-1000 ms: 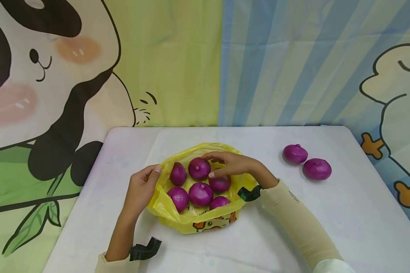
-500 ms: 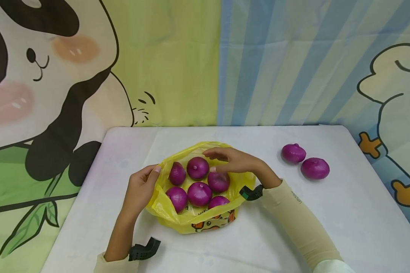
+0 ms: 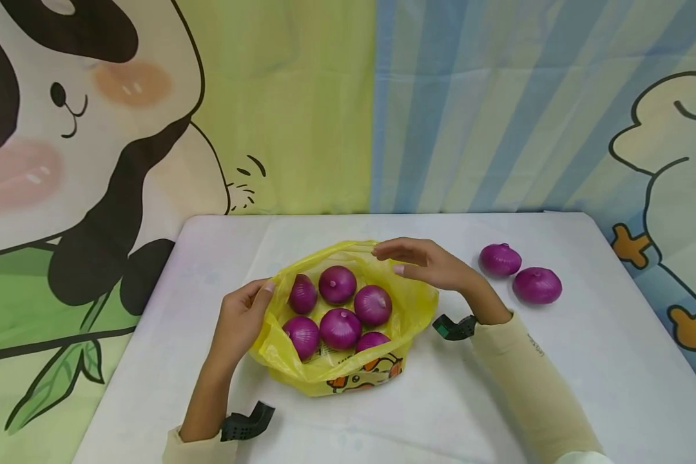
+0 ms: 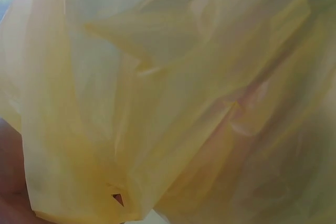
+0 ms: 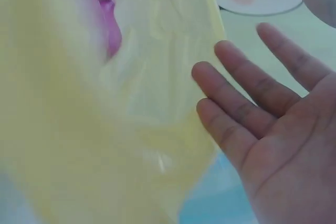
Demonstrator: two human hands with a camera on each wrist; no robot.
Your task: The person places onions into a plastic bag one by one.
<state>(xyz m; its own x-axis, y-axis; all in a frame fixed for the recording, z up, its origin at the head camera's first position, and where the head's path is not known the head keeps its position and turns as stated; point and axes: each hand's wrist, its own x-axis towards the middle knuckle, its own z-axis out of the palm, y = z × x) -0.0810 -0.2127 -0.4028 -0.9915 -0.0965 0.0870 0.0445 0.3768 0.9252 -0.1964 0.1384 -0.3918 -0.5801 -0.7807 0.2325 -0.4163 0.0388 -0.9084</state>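
A yellow plastic bag (image 3: 420, 316) stands with its mouth spread wide on the table. Several purple onions lie in it, among them one (image 3: 373, 305) at the right and one (image 3: 340, 328) in the middle. My left hand (image 3: 240, 322) pinches the bag's left rim between thumb and fingers; its wrist view is filled by the yellow plastic (image 4: 157, 103). Above the bag's right rear rim is my right hand (image 3: 426, 263), fingers extended and nothing in it. The right wrist view shows that bare palm (image 5: 294, 150) beside the bag's side.
Two more purple onions, one (image 3: 500, 260) behind the other (image 3: 537, 285), sit on the right of the white-covered table (image 3: 475, 399). A printed cloth backdrop (image 3: 301, 109) hangs behind the table.
My right hand has drawn off the right-hand onion and moved right and up to the bag's rim, leaving that onion in the bag. The left hand keeps its hold on the rim.
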